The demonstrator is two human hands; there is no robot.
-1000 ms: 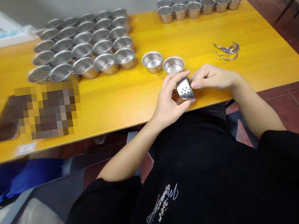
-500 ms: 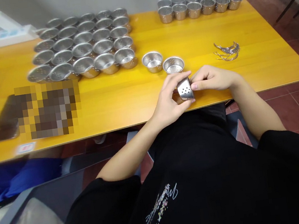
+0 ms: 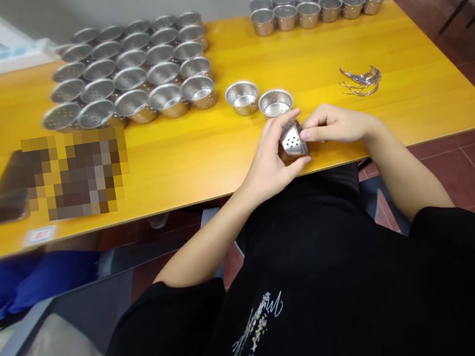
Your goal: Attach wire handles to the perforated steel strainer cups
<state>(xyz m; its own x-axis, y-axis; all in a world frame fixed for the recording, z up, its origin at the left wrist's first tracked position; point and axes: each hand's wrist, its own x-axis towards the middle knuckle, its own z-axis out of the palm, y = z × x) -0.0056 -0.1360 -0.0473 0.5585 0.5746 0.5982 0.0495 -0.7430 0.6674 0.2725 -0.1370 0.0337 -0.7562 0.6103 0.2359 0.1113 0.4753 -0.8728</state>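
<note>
My left hand [image 3: 272, 158] is closed around a small perforated metal cup [image 3: 292, 140], thumb below and fingers above. The cup lies tipped on its side, its mouth facing right, over the table's front edge. At that mouth, my right hand [image 3: 336, 123] is closed, with thumb and curled fingers pressed together by the rim. Whatever those fingertips pinch is hidden. Just beyond my left hand stand two similar cups, one metal cup [image 3: 276, 103] partly behind my fingers and another metal cup [image 3: 243, 99] to its left. Thin curved metal wires [image 3: 363, 81] lie in a loose pile beyond my right hand.
Rows of perforated metal cups [image 3: 134, 104] fill the left back of the yellow table [image 3: 181, 156]. Two more rows of cups [image 3: 309, 14] stand at the back right. A dark phone-like slab [image 3: 4, 190], a blurred-out item [image 3: 82, 176] and a white power strip [image 3: 9, 60] are at left.
The cup has turned slightly in my left hand, and more of its mouth shows. My right thumb has shifted a little left against the rim.
</note>
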